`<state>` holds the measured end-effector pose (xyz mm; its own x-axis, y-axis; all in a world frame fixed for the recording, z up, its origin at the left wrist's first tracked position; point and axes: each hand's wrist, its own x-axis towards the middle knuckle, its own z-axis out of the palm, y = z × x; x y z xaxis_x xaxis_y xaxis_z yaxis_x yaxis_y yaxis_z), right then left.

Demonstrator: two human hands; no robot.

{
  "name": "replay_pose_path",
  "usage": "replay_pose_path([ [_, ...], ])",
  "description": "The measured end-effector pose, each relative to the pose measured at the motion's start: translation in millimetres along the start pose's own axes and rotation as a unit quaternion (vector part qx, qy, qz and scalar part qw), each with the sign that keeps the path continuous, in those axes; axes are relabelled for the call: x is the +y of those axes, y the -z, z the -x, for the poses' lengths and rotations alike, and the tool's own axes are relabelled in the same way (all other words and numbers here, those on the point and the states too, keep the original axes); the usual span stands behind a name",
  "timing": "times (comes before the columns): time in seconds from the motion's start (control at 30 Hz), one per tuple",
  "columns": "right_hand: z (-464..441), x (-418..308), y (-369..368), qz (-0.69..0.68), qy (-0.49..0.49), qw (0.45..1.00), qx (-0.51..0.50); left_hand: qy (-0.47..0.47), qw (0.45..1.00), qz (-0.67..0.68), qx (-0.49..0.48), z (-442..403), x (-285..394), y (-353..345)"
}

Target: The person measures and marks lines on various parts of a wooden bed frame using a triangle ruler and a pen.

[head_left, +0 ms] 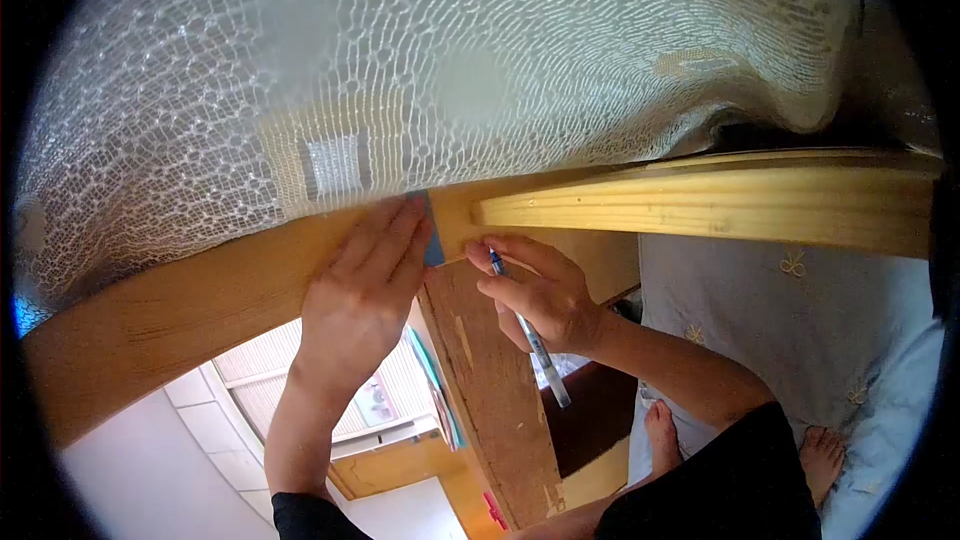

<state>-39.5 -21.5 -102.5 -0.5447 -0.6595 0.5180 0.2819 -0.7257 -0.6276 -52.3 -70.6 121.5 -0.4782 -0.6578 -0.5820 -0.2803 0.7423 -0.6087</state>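
Observation:
My left hand (360,305) lies over a narrow blue flat strip (433,235), holding it against a wooden board (250,265). Its fingers are together near the strip's top, and the thumb is by the lower end; much of the strip is hidden under the hand. A slim pen (532,340) with a clear barrel is gripped in my right hand (540,292). The pen's blue tip end points up toward the board, just right of the strip. Whether the tip touches the wood, I cannot tell.
Patterned lace cloth (470,80) hangs over the board's upper edge. A pale wooden beam (720,202) extends to the right. Below are a worn wooden panel (490,380), a grey embroidered cloth (760,310) and bare feet (822,460). A window (270,370) shows at lower left.

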Motion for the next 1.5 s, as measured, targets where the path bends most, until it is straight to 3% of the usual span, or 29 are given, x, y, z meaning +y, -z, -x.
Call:
replay_pose_path([
  [1.13, 2.9, -0.8, -3.0, 0.013, 0.008, 1.000, 0.013, 0.020, 1.000, 0.016, -0.011, -1.1, 3.0, 4.9],
  [1.5, -21.0, -7.9, 13.8, -0.050, -0.017, 0.998, 0.019, 0.021, 1.000, 0.011, -0.011, -0.6, 4.8, 4.4],
])
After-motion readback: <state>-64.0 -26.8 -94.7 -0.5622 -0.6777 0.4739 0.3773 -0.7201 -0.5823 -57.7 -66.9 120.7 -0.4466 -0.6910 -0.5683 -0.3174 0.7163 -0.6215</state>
